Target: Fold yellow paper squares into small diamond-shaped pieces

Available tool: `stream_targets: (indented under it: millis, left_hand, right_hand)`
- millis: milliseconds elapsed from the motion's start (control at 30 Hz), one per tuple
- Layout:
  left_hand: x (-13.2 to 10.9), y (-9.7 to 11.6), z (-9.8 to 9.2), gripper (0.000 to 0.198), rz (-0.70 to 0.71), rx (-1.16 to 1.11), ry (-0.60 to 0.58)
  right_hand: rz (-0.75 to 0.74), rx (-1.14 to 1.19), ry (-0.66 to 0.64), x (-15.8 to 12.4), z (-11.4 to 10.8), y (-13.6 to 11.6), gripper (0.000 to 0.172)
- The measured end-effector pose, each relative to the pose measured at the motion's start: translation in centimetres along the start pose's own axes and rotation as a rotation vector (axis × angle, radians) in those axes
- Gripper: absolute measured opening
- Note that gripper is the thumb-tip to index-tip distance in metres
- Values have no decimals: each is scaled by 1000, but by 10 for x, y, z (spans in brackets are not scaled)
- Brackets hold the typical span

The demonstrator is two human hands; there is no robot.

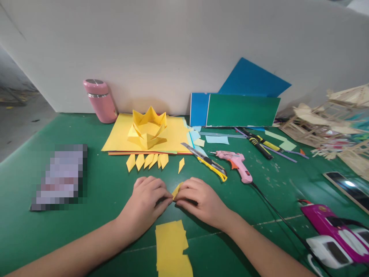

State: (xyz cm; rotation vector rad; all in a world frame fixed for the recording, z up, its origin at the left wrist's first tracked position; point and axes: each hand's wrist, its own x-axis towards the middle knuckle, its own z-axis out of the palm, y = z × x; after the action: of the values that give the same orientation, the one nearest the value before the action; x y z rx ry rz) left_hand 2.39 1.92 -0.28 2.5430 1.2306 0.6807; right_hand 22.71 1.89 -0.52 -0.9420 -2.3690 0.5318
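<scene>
Between my two hands is a small folded piece of yellow paper [177, 190], partly hidden by the fingers. My left hand [151, 198] pinches its lower left end. On its right side, the fingers of my right hand [198, 200] are closed on the same piece. Just beyond lie several yellow paper diamonds [148, 161], with a single diamond [181, 165] apart to the right. A folded yellow paper crown shape [148, 130] stands on yellow paper sheets [118, 134]. Nearer to me are cut yellow paper pieces [171, 246].
To the right lie a utility knife [210, 165], a pink glue gun [235, 163] with its cord, pliers [259, 146], a phone [348, 188] and a magenta power strip [331, 227]. A pink flask [100, 102] and green board [243, 110] stand by the wall.
</scene>
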Motion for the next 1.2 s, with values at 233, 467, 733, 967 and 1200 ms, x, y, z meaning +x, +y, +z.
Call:
stream_targets:
  millis: [233,467,733,967,1200]
  left_hand:
    - [4,1,-3,11,-97,-6,-45]
    - [5,1,-2,12,-137,31,-22]
    - [6,1,-2,14,-141,8,-21]
    - [6,2,-1,13,-143,12,-22]
    - [5,3,-1,13,-127,31,-27]
  right_hand:
    - [206,99,71,4,6,-7,12]
    - [271,108,81,7,9,-8,15]
    - [286,94,96,9,11,-9,16]
    - [305,95,91,8,10,-8,15]
    - [335,116,74,9,9,-9,16]
